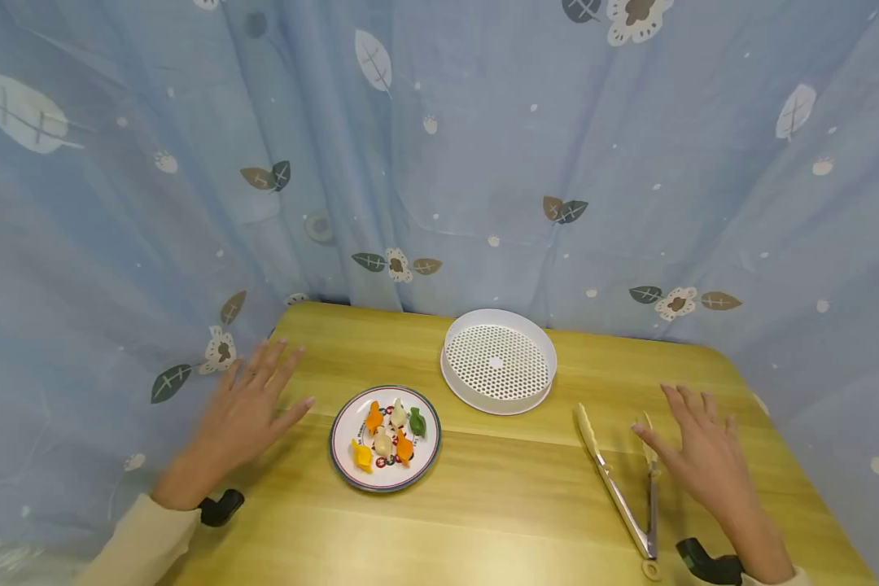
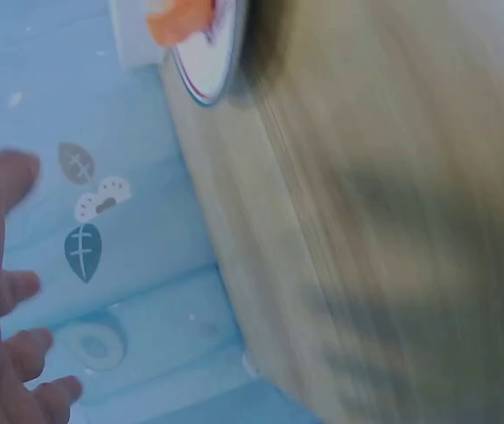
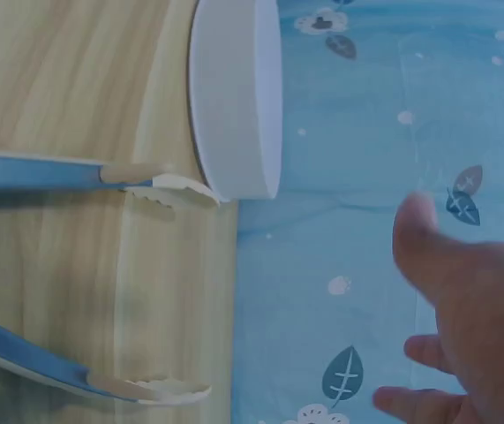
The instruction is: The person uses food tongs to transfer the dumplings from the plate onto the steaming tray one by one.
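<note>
My left hand (image 1: pixel 245 411) hovers over the table's left side with fingers spread, holding nothing. To its right sits a round plate (image 1: pixel 344 460) with a dark rim, bearing several small dumpling-shaped pieces in orange, yellow, green and off-white, among them an orange piece (image 1: pixel 404 448). My right hand (image 1: pixel 706 452), fingers extended and grasping nothing, is above the table at the right. Just left of it lie metal tongs (image 1: pixel 615 492) with beige scalloped tips, arms spread apart. In the right wrist view, the tongs (image 3: pixel 40 172) and the white round tray's wall (image 3: pixel 229 97) appear beyond the thumb.
A white round tray with a perforated base (image 1: pixel 496 403) stands near the back of the wooden table (image 1: pixel 498 513), between plate and tongs. Behind and around the table hangs a blue curtain (image 1: pixel 469 163) with leaf and flower prints.
</note>
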`<state>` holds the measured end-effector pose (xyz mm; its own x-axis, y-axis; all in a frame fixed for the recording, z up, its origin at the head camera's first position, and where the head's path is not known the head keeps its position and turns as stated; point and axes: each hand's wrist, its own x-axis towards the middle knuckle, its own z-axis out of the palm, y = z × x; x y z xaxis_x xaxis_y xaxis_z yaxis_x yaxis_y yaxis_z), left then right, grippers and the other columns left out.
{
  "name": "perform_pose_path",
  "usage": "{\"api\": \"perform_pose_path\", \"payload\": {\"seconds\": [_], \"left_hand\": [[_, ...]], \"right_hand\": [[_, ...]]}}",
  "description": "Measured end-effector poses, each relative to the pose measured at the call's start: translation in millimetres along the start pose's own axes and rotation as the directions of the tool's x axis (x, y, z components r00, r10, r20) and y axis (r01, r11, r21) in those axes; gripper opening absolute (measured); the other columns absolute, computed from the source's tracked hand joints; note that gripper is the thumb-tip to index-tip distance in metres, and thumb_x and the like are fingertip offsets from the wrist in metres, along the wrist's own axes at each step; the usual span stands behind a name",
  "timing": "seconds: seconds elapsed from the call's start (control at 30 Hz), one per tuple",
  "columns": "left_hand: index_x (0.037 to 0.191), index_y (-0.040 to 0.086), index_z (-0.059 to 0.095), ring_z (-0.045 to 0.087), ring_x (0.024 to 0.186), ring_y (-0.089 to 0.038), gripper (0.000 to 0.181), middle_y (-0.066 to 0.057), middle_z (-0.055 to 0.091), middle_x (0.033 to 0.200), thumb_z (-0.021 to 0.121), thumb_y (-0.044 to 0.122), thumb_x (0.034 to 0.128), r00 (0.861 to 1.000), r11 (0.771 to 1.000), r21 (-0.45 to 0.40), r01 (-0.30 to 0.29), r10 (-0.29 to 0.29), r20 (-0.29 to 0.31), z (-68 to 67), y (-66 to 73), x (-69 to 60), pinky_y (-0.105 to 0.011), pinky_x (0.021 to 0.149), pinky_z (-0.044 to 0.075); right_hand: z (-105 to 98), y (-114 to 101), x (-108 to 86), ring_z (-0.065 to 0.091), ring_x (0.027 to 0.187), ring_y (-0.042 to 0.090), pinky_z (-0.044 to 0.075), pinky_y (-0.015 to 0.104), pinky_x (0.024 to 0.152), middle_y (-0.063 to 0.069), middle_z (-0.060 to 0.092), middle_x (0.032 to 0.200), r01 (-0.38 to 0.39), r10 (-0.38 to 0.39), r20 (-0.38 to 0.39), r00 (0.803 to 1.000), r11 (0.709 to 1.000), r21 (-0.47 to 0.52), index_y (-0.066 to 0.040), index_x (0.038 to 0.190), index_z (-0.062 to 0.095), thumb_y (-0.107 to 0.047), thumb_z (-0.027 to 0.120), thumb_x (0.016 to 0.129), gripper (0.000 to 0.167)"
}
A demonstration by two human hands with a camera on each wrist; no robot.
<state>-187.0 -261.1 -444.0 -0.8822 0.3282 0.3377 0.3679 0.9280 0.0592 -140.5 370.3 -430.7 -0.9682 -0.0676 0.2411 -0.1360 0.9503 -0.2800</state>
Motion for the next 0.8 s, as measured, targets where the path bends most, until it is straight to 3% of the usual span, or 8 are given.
{"api": "perform_pose_path", "payload": {"seconds": [0.1, 0.2, 0.33, 0.4, 0.5, 0.63, 0.73, 0.8], "left_hand": [[0.158, 0.005, 0.037, 0.028, 0.148, -0.048, 0.071, -0.026, 0.032, 0.161, 0.061, 0.041, 0.1026, 0.999, 0.998, -0.058, 0.004, -0.006, -0.035, 2.3, 2.7, 1.0, -0.069, 0.112, 0.021], [0.144, -0.002, 0.052, 0.045, 0.134, -0.051, 0.056, -0.029, 0.051, 0.145, 0.067, 0.03, 0.1004, 0.995, 0.993, -0.114, 0.0, -0.011, -0.096, 5.9, 3.6, 2.7, -0.068, 0.106, 0.031], [0.131, -0.004, 0.062, 0.058, 0.118, -0.048, 0.043, -0.027, 0.063, 0.128, 0.07, 0.023, 0.099, 0.992, 0.98, -0.197, 0.001, -0.027, -0.127, 13.5, 3.8, 0.2, -0.065, 0.097, 0.042], [0.129, -0.003, 0.064, 0.059, 0.116, -0.047, 0.039, -0.026, 0.065, 0.125, 0.071, 0.021, 0.0984, 0.994, 0.969, -0.248, 0.018, -0.045, -0.104, 18.3, 4.8, -3.3, -0.063, 0.096, 0.044], [0.131, -0.002, 0.063, 0.06, 0.114, -0.045, 0.04, -0.024, 0.065, 0.125, 0.071, 0.021, 0.0987, 0.997, 0.94, -0.336, 0.061, -0.076, -0.032, 26.2, 7.2, -9.1, -0.06, 0.095, 0.046], [0.137, 0.001, 0.059, 0.063, 0.108, -0.038, 0.043, -0.021, 0.063, 0.127, 0.067, 0.026, 0.1023, 0.99, 0.875, -0.463, 0.143, -0.118, 0.082, 34.6, 12.9, -14.5, -0.056, 0.089, 0.051], [0.137, 0.002, 0.059, 0.066, 0.101, -0.03, 0.043, -0.018, 0.065, 0.122, 0.064, 0.029, 0.1038, 0.979, 0.825, -0.528, 0.201, -0.15, 0.138, 38.2, 19.0, -16.2, -0.05, 0.084, 0.054], [0.136, 0.001, 0.059, 0.066, 0.096, -0.025, 0.043, -0.014, 0.066, 0.116, 0.064, 0.029, 0.1039, 0.971, 0.8, -0.552, 0.235, -0.172, 0.164, 40.6, 22.6, -16.7, -0.046, 0.081, 0.054]], "right_hand": [[-0.5, 0.1, 1.8, 0.024, 0.137, 0.067, 0.018, 0.082, 0.101, 0.037, 0.043, 0.147, -0.025, 0.025, -0.003, 1.0, 1.0, -0.002, 0.002, 0.153, 0.041, -0.052, 0.059, 0.102, 0.076], [-1.3, -0.1, 1.8, 0.047, 0.119, 0.064, 0.039, 0.076, 0.087, 0.036, 0.056, 0.135, -0.064, 0.064, 0.018, 0.998, 0.998, -0.018, 0.006, 0.14, 0.055, -0.051, 0.058, 0.103, 0.068], [1.3, 2.1, -4.2, 0.063, 0.096, 0.051, 0.05, 0.061, 0.075, 0.033, 0.066, 0.116, -0.121, 0.122, 0.063, 0.99, 0.992, -0.023, 0.01, 0.124, 0.064, -0.051, 0.057, 0.104, 0.065], [5.4, 3.6, -8.5, 0.064, 0.092, 0.047, 0.051, 0.056, 0.072, 0.031, 0.067, 0.111, -0.149, 0.149, 0.084, 0.985, 0.989, -0.011, 0.011, 0.12, 0.064, -0.054, 0.056, 0.103, 0.068], [12.7, 5.5, -14.2, 0.06, 0.096, 0.047, 0.05, 0.057, 0.072, 0.034, 0.062, 0.112, -0.189, 0.187, 0.127, 0.974, 0.982, 0.004, 0.012, 0.126, 0.058, -0.062, 0.053, 0.101, 0.079], [22.3, 7.8, -18.4, 0.048, 0.108, 0.065, 0.04, 0.072, 0.086, 0.047, 0.048, 0.121, -0.231, 0.228, 0.229, 0.946, 0.973, -0.015, 0.017, 0.144, 0.039, -0.07, 0.047, 0.099, 0.098], [30.5, 9.1, -22.8, 0.038, 0.114, 0.074, 0.03, 0.078, 0.094, 0.054, 0.038, 0.125, -0.252, 0.251, 0.303, 0.919, 0.967, -0.037, 0.022, 0.148, 0.024, -0.071, 0.045, 0.099, 0.107], [35.6, 8.7, -26.8, 0.036, 0.116, 0.075, 0.031, 0.077, 0.095, 0.057, 0.035, 0.127, -0.267, 0.264, 0.332, 0.906, 0.963, -0.036, 0.025, 0.147, 0.018, -0.072, 0.046, 0.099, 0.112]]}}
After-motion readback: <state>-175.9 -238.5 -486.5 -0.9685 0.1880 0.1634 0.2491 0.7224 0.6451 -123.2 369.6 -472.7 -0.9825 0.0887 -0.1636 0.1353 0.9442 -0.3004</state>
